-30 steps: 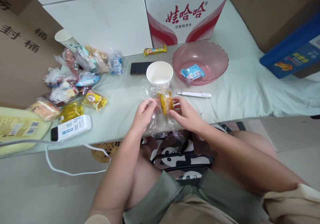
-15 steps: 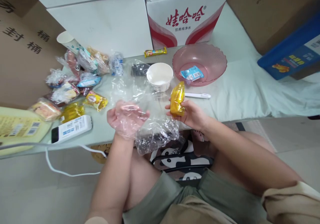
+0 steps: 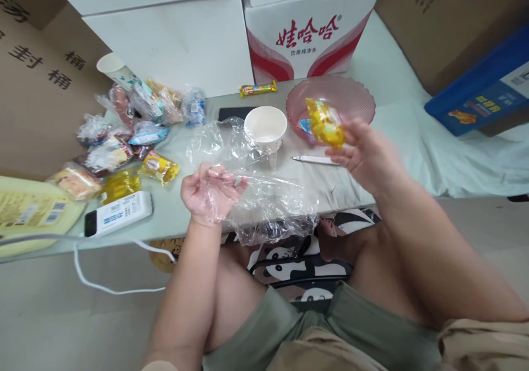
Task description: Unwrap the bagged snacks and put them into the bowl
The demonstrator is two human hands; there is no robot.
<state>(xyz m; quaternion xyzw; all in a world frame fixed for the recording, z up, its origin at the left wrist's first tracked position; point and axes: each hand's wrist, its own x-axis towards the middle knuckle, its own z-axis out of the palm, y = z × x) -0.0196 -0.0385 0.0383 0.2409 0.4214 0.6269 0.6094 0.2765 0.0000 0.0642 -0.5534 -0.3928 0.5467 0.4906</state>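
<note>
My right hand (image 3: 367, 153) grips a yellow snack packet (image 3: 325, 123) by its lower right end, in front of and over the pink ribbed bowl (image 3: 357, 98). Part of a blue packet (image 3: 305, 126) shows inside the bowl, behind the yellow one. My left hand (image 3: 210, 192) is behind or inside a clear plastic bag (image 3: 275, 194), its fingers curled and holding the film. The bag spreads across the table edge. Beyond it stands a white paper bowl (image 3: 265, 125). Below my right fingers lies a white pen-like stick (image 3: 314, 160).
Several wrapped snacks (image 3: 107, 153) are heaped at the left beside a tipped paper cup (image 3: 118, 69). A white labelled device (image 3: 119, 214) lies near the front edge, with a cable (image 3: 99, 284) below. White cartons (image 3: 165, 46) stand behind; a small yellow stick packet (image 3: 258, 88) lies before them.
My right hand has moved right and away from me, carrying the yellow packet from beside the paper bowl to over the pink bowl. The clear bag has shifted slightly; my left hand stays nearly in place.
</note>
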